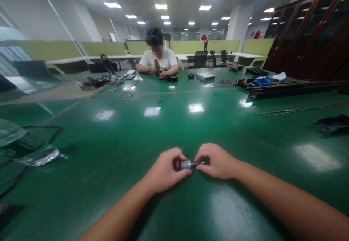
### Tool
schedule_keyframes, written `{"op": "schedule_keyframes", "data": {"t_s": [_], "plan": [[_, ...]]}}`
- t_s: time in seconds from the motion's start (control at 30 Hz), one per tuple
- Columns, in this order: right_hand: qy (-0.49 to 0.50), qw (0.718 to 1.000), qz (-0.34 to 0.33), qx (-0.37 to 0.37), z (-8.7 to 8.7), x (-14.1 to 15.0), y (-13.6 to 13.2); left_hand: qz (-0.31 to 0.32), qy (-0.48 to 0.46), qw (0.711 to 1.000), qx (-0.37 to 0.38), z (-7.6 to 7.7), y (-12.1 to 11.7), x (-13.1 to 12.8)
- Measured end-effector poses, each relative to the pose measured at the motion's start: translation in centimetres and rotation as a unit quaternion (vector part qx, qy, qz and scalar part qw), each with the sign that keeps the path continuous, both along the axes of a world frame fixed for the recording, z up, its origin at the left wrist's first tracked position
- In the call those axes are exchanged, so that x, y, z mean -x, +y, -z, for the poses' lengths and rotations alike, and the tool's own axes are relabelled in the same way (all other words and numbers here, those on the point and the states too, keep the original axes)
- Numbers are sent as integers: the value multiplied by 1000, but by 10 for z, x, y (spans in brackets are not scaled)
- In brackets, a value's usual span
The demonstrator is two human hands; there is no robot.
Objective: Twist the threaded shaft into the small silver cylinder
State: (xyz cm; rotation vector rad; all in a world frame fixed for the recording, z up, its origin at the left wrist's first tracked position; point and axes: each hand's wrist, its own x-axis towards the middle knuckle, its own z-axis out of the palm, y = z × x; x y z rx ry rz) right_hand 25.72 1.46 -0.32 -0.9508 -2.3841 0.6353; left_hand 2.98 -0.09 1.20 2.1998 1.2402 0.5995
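Just above the green tabletop (163,131), a small silver and black cylindrical part (186,164) lies level between my hands. My left hand (166,170) is closed around its wide end, with thumb and fingers on the silver body. From the other end of the cylinder a thin dark shaft (197,164) sticks out to the right. The fingers of my right hand (218,161) pinch this shaft, and its tip is partly hidden. Whether shaft and cylinder are one piece, I cannot tell.
Across the table a person (158,60) in a white shirt holds a dark drill-like tool (157,67). On the left stands a clear plastic container (27,146) near a black cable. Long black rails (289,91), thin rods (300,109) and a black tray (332,123) lie right.
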Motion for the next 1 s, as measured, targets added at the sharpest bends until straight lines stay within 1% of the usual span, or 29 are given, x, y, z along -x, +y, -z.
{"op": "schedule_keyframes", "data": {"t_s": [0.57, 1.0], "plan": [[-6, 1000, 4, -14, 0, -5, 3, 3, -2, 1000, 5, 0, 1, 2], [2, 1000, 8, -6, -5, -8, 3, 1, -10, 1000, 10, -1, 0, 1]]}}
